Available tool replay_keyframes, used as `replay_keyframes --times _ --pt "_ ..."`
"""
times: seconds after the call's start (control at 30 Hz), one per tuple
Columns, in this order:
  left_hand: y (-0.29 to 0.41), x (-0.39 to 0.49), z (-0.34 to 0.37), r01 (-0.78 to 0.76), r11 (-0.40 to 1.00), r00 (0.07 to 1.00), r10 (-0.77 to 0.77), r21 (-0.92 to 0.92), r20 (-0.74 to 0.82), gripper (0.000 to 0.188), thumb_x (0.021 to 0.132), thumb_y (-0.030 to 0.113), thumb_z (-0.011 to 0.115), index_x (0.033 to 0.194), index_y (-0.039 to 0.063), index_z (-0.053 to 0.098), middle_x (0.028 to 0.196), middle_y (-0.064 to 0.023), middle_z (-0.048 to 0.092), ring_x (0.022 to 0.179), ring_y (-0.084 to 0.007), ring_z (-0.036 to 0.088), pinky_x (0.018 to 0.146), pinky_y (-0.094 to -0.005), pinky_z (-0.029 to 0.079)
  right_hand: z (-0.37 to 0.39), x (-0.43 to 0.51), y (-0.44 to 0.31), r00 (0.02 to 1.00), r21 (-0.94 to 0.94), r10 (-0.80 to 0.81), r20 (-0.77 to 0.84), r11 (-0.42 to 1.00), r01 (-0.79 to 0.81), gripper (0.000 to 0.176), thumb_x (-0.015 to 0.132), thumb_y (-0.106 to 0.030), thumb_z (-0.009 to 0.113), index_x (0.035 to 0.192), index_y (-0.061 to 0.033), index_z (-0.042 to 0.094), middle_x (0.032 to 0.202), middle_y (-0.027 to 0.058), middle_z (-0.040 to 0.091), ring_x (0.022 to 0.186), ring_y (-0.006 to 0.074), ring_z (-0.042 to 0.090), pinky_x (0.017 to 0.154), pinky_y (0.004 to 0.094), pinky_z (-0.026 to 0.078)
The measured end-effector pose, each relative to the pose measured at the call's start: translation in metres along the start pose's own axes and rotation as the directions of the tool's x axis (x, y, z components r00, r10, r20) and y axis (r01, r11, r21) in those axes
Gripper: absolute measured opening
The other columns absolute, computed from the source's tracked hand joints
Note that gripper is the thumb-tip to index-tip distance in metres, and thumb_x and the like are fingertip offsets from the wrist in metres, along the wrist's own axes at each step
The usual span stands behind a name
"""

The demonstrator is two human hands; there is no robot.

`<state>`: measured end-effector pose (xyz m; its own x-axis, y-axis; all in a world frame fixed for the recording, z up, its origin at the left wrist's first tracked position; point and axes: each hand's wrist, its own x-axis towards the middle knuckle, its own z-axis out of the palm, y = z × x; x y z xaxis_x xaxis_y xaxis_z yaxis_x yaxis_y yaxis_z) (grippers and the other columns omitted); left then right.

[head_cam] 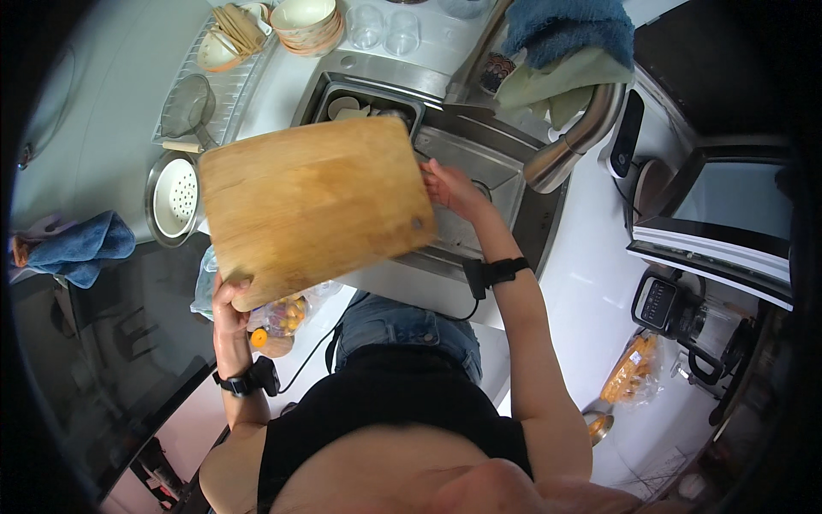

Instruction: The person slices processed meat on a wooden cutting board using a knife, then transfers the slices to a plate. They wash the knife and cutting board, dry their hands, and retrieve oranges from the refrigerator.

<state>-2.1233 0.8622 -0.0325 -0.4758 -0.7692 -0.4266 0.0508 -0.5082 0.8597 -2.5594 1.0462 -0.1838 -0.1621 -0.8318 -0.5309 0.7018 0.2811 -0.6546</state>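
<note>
A wooden cutting board [321, 199] is raised in front of me, tilted, covering part of the sink. My left hand [230, 303] grips its near left corner, thumb on the upper face and fingers beneath. At the right edge is my right hand [457, 193], its fingertips reaching the wood close to the board's small hanging hole [417, 223]. Whether those fingers grip the edge or only rest against it cannot be told. Under the right hand lies the stainless steel sink [478, 151]. Behind the board, a grey basin [417, 115] holds dishes, partly hidden.
A metal faucet [552, 164] with cloths [565, 38] over it leans in from the right. At left are a wire dish rack [241, 96] and a white colander [175, 198]. Stacked bowls [305, 26] and glasses [366, 27] stand at the back. A blender [681, 315] is at right.
</note>
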Motion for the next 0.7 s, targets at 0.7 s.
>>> replay_keyframes --times 0.7 --pt "-0.083 0.139 0.131 0.232 0.972 0.969 -0.228 -0.028 0.092 0.04 0.1 0.031 0.063 0.133 0.013 0.052 0.121 -0.0039 0.064 0.109 -0.0206 0.065 0.089 -0.0427 0.057 -0.038 -0.061 0.022 0.917 0.177 -0.129 -0.377 0.962 0.208 0.048 0.101 -0.027 0.063 0.139 -0.002 0.047 0.128 0.0089 0.063 0.114 0.0224 0.064 0.09 0.0353 0.054"
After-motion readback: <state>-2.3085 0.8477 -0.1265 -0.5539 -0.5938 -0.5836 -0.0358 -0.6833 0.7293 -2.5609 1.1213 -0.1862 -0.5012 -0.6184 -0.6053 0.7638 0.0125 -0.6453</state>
